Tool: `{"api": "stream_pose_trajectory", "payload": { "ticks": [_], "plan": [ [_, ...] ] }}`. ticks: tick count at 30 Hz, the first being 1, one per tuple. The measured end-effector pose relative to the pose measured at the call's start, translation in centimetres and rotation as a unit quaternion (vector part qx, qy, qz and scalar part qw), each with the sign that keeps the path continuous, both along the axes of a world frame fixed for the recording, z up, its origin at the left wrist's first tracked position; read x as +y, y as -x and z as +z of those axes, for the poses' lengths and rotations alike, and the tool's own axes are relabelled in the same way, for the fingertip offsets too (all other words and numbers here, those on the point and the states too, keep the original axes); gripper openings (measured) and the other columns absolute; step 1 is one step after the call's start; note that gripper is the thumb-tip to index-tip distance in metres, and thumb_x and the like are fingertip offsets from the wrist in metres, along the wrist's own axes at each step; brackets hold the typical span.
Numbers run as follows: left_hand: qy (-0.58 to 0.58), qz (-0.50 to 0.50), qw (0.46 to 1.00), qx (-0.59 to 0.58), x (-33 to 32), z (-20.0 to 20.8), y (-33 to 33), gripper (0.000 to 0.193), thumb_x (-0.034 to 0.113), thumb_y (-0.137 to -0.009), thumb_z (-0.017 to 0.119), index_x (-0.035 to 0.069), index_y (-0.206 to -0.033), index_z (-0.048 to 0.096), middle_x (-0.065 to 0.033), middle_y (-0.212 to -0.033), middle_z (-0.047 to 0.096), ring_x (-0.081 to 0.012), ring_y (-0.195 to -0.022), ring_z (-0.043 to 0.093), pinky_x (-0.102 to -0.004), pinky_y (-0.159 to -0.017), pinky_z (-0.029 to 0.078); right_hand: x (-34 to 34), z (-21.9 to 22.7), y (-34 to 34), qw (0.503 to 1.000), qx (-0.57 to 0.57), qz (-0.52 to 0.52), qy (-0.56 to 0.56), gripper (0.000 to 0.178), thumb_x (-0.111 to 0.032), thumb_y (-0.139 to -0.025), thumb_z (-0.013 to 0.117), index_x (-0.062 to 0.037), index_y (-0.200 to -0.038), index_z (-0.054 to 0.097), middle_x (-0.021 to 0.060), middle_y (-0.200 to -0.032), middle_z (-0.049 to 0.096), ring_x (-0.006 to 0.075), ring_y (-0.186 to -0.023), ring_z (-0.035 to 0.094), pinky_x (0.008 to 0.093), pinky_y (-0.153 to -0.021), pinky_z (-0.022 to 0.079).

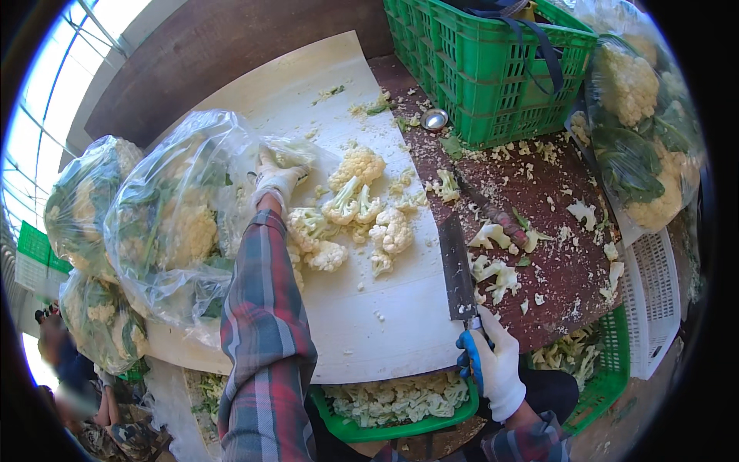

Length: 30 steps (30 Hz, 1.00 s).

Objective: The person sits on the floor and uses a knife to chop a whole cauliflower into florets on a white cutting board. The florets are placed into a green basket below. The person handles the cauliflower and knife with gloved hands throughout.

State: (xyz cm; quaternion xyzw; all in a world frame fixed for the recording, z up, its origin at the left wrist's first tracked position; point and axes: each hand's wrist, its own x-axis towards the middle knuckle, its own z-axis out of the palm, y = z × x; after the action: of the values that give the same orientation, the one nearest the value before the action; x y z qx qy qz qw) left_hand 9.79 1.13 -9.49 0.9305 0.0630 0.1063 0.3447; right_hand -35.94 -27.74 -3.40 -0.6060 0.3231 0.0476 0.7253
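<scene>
My left hand [275,183], in a white glove, is closed on the loose mouth of a clear plastic bag [173,223] full of cauliflower heads; film partly covers the fingertips. Beside that hand, cut cauliflower florets [358,204] lie in a loose group on the white board [369,323]. My right hand [496,366], gloved in white with blue on the fingers, grips the dark handle of a broad knife [456,269]. Its blade points away from me along the board's right edge.
Two more bagged lots [96,204] crowd the left. Stem scraps [500,277] and crumbs litter the brown tabletop [570,308]. A green crate [493,85] stands at the back, near a small metal bowl [434,119]. A green basket [400,431] holds trimmings below. Bagged cauliflower [647,131] sits right.
</scene>
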Motion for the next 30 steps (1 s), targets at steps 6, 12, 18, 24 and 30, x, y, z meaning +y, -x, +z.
{"api": "stream_pose_trajectory", "payload": {
  "ticks": [6,12,18,24,30],
  "plan": [
    [0.218,-0.098,0.968,0.083,0.9,-0.3,-0.6,0.067,-0.002,-0.07,0.093,0.005,-0.13,0.064,-0.0111,-0.109,0.075,-0.024,-0.097,0.074,-0.0367,-0.083,0.062,-0.5,-0.4,-1.2,0.992,-0.011,0.057,0.115,0.038,-0.006,-0.102,0.061,0.0026,-0.139,0.06,0.0086,-0.082,0.067,0.0134,-0.066,0.062,0.0313,-0.062,0.052],
    [0.338,0.044,0.936,0.089,2.7,0.2,2.2,0.049,-0.012,-0.079,0.084,0.006,-0.12,0.064,-0.0106,-0.093,0.075,-0.0204,-0.072,0.072,-0.0329,-0.054,0.057,-0.4,-1.8,-1.1,0.969,-0.089,0.094,0.212,0.034,-0.007,-0.1,0.062,0.0036,-0.132,0.063,0.0182,-0.093,0.071,0.0268,-0.078,0.069,0.0379,-0.073,0.054],
    [0.316,0.121,0.94,0.039,6.9,3.4,5.9,0.038,0.007,-0.086,0.085,0.01,-0.12,0.068,-0.0041,-0.084,0.075,-0.0134,-0.061,0.068,-0.0303,-0.047,0.05,-0.3,-4.2,-0.8,0.957,-0.144,0.07,0.243,0.039,-0.009,-0.101,0.063,0.0067,-0.137,0.061,0.0156,-0.093,0.072,0.0236,-0.076,0.069,0.0366,-0.07,0.054],
    [0.304,-0.005,0.951,-0.054,10.4,13.7,13.9,0.034,0.003,-0.085,0.083,0.003,-0.117,0.07,-0.0067,-0.093,0.077,-0.0138,-0.073,0.073,-0.0271,-0.058,0.056,1.4,-0.9,1.1,0.991,-0.122,0.019,0.055,0.041,-0.007,-0.102,0.064,0.0066,-0.14,0.06,0.0035,-0.077,0.065,0.008,-0.062,0.058,0.0285,-0.056,0.048],
    [0.081,-0.252,0.932,0.248,4.9,23.1,23.8,0.048,0.006,-0.079,0.08,-0.006,-0.125,0.073,-0.0103,-0.103,0.078,-0.0162,-0.089,0.073,-0.028,-0.082,0.059,1.6,0.8,4.9,0.972,-0.213,0.056,0.087,0.045,-0.009,-0.103,0.064,-0.0021,-0.147,0.059,-0.0036,-0.075,0.059,0.0032,-0.059,0.049,0.0238,-0.051,0.042]
  ]
}}
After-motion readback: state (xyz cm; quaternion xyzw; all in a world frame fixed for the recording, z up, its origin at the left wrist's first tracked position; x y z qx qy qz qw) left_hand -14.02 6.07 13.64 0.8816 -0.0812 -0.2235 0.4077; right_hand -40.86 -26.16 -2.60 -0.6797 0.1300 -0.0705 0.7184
